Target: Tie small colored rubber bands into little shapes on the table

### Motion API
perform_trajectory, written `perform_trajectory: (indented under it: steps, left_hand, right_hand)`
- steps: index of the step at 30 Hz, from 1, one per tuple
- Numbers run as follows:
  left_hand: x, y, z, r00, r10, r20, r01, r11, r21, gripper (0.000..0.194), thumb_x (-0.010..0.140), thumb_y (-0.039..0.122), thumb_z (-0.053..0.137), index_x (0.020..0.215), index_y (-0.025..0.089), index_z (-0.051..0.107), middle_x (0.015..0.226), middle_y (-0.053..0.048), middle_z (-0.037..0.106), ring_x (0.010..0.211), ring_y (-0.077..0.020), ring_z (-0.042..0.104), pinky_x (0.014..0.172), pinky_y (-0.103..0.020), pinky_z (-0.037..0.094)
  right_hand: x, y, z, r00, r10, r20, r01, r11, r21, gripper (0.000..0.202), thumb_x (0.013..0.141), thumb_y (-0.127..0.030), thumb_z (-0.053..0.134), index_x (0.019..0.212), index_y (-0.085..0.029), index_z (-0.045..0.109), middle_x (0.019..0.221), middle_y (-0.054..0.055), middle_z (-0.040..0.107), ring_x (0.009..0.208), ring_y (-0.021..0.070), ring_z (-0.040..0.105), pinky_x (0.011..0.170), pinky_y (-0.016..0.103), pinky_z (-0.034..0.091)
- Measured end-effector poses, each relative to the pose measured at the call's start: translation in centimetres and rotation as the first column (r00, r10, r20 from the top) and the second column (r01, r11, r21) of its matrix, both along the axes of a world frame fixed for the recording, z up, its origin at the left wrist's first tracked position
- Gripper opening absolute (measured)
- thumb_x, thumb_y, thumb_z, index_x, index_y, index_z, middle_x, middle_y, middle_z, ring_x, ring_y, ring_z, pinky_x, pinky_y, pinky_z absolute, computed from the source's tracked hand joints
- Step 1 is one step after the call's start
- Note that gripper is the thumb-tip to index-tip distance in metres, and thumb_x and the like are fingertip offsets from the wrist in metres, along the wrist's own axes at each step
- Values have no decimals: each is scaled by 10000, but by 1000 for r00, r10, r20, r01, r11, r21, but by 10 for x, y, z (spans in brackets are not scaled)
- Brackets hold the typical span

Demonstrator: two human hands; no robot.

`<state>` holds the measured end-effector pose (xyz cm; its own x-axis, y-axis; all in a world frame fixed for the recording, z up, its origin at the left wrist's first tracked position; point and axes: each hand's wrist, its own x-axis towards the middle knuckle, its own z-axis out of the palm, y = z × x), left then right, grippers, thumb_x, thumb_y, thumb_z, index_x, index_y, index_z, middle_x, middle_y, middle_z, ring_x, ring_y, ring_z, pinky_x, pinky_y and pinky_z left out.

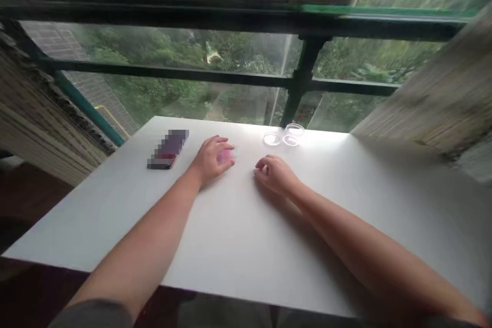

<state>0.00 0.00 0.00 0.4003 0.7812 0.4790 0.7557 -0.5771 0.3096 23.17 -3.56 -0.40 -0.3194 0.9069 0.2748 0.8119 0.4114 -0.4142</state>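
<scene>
My left hand (215, 159) rests on the white table around a small clear round item with pink in it (226, 156); the thumb and fingers lie on either side of it. To the right, my right hand (273, 173) is on the tabletop with its fingers curled together; whatever they hold, if anything, is hidden. Beyond my right hand sit a clear round dish or lid (272, 139) and clear round containers (292, 135), partly overlapping in view.
A dark phone-like object, partly pixelated (169, 149), lies left of my left hand. The white table (230, 246) ends at green-framed windows (184, 73). Curtains (426, 82) hang at both sides.
</scene>
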Motion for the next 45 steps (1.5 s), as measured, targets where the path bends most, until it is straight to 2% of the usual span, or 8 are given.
perform_trajectory:
  steps: [3, 6, 15, 22, 27, 37, 42, 45]
  left_hand:
    - [-2, 1, -5, 998, -46, -34, 44, 998, -42, 481, 670, 396, 648, 1122, 239, 606, 1295, -47, 485, 1277, -278, 327, 1096, -439, 244]
    - [-4, 2, -8, 997, -66, -38, 64, 995, -71, 422, 696, 389, 628, 1094, 250, 630, 1301, -39, 484, 1283, -279, 321, 1086, -439, 263]
    - [-3, 5, -10, 997, -70, -30, 67, 994, -84, 340, 724, 366, 606, 1036, 242, 656, 1280, -43, 498, 1258, -273, 358, 1071, -434, 290]
    - [-2, 2, -8, 999, -32, 18, 33, 996, -87, 596, 690, 334, 635, 1240, 180, 466, 1262, -81, 509, 1233, -255, 391, 1066, -414, 306]
    - [-3, 1, -9, 999, -4, 41, 8, 996, -88, 649, 690, 333, 638, 1271, 168, 401, 1255, -92, 498, 1196, -238, 425, 1043, -390, 338]
    - [-4, 1, -8, 999, -24, 37, 27, 997, -69, 568, 694, 302, 634, 1233, 203, 485, 1265, -80, 492, 1237, -247, 382, 1072, -409, 299]
    - [5, -3, -6, 997, -67, -29, 65, 996, -69, 342, 718, 348, 625, 1051, 273, 651, 1320, -38, 454, 1304, -291, 278, 1078, -480, 249]
    - [9, -2, -8, 996, -74, -44, 70, 993, -99, 240, 733, 362, 614, 942, 277, 696, 1304, -31, 474, 1300, -300, 277, 1070, -511, 235]
  right_hand:
    - [-25, 20, 1, 1000, 26, -2, -26, 999, -21, 173, 749, -246, 558, 854, -166, 669, 806, 45, 620, 731, 149, 540, 719, 246, 402]
    - [-39, 33, 0, 1000, 24, 3, -23, 999, -35, 180, 752, -259, 566, 871, -180, 675, 814, 41, 625, 737, 152, 543, 717, 250, 398]
    - [-47, 37, -11, 1000, -19, -1, 19, 1000, 10, 178, 795, -278, 521, 844, -206, 675, 807, 33, 621, 739, 152, 542, 707, 254, 386]
    - [-50, 38, -15, 999, -10, 39, 6, 995, 96, 156, 787, -200, 499, 798, -181, 653, 816, 50, 632, 783, 177, 550, 731, 269, 379]
    - [-47, 37, -16, 1000, 10, -2, -10, 996, 91, 128, 797, -199, 503, 802, -173, 628, 820, 53, 628, 807, 179, 547, 749, 270, 385]
    - [-41, 35, -15, 997, 21, -78, -16, 998, 64, 108, 815, -213, 506, 795, -168, 602, 806, 48, 622, 778, 167, 536, 734, 267, 394]
    - [-40, 34, -15, 997, 32, -75, -27, 998, 64, 105, 817, -211, 508, 787, -167, 598, 797, 47, 621, 772, 165, 535, 733, 265, 394]
    - [-40, 34, -14, 998, 35, -60, -31, 997, 65, 112, 820, -209, 502, 786, -166, 599, 806, 53, 624, 788, 169, 535, 746, 269, 393]
